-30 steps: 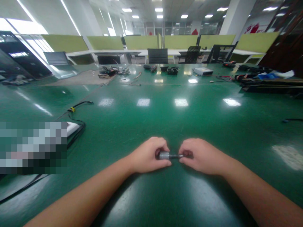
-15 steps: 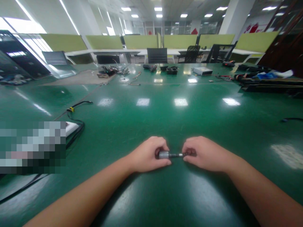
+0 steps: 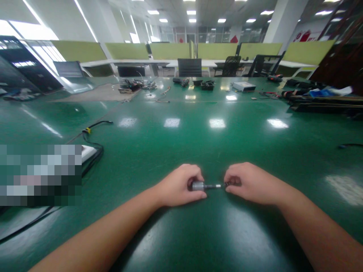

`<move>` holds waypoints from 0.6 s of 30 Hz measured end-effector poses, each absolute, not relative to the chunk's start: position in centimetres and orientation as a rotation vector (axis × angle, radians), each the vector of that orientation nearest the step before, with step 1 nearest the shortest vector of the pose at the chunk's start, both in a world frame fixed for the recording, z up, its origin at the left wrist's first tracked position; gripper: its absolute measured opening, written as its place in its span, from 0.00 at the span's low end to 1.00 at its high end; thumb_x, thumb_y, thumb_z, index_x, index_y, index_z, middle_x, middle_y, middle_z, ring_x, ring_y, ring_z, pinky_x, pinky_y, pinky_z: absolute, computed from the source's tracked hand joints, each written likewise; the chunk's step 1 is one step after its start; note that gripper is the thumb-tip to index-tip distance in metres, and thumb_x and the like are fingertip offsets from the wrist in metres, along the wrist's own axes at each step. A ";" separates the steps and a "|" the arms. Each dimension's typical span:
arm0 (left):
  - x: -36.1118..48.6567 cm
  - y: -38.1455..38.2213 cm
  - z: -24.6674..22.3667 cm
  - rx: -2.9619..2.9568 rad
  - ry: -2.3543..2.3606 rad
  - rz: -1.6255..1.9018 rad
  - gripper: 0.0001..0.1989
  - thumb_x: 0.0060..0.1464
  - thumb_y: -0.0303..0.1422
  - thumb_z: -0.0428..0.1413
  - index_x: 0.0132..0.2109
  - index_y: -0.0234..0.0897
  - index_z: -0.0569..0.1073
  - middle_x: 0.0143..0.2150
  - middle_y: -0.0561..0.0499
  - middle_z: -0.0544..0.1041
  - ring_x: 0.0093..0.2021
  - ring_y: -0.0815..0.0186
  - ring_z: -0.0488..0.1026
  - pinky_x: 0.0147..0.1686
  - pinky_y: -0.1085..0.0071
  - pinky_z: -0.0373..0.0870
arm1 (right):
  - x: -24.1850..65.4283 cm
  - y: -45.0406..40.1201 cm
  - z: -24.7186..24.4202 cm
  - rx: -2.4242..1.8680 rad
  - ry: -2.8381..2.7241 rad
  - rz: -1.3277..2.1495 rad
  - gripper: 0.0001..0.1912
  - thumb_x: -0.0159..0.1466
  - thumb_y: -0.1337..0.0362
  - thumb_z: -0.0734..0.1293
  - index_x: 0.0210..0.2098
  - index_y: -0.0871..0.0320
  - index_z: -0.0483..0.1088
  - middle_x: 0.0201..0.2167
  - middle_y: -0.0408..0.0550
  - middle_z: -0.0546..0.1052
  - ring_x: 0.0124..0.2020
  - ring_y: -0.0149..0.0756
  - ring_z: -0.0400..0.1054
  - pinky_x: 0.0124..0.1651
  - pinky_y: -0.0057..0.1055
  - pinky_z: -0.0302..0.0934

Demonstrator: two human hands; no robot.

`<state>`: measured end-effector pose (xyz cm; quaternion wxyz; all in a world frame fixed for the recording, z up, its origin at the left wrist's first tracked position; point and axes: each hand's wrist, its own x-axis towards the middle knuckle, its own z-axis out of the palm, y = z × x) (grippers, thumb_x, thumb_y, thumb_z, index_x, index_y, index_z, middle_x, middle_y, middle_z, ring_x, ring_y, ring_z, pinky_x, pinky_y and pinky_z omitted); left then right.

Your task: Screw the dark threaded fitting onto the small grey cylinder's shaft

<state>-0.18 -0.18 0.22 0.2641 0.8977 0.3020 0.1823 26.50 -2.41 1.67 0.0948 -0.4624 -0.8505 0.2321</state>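
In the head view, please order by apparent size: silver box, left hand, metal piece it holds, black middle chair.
1. Left hand
2. Black middle chair
3. Silver box and metal piece: too alike to rank

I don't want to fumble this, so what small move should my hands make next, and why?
I'd probably lower the small dark piece in your right hand onto the glossy green tabletop, with your left hand steadying the silver-grey cylinder. A narrow gap shows between that piece and the bright tip of the cylinder's thin shaft, so they look separate.
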 end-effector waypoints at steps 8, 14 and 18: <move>-0.2 -0.1 0.3 2.423 0.819 0.481 0.14 0.52 0.41 0.66 0.38 0.37 0.75 0.33 0.52 0.74 0.34 0.64 0.71 0.38 0.69 0.63 | 26.5 -2.5 1.4 -1.336 -2.499 0.706 0.02 0.58 0.68 0.72 0.33 0.56 0.78 0.29 0.44 0.76 0.29 0.32 0.67 0.32 0.28 0.55; 0.1 0.0 0.1 2.427 0.805 0.498 0.12 0.53 0.39 0.66 0.38 0.36 0.75 0.33 0.53 0.73 0.34 0.65 0.70 0.36 0.70 0.63 | 24.2 -2.6 0.1 -1.196 -2.437 0.670 0.02 0.60 0.66 0.72 0.34 0.55 0.77 0.29 0.42 0.76 0.31 0.31 0.66 0.35 0.28 0.55; 0.2 -0.1 0.1 2.377 0.841 0.527 0.13 0.51 0.38 0.66 0.40 0.36 0.74 0.36 0.52 0.74 0.35 0.65 0.71 0.35 0.71 0.64 | 22.3 -2.4 -0.9 -1.131 -2.396 0.602 0.02 0.61 0.65 0.72 0.34 0.57 0.76 0.30 0.44 0.76 0.34 0.33 0.67 0.37 0.29 0.55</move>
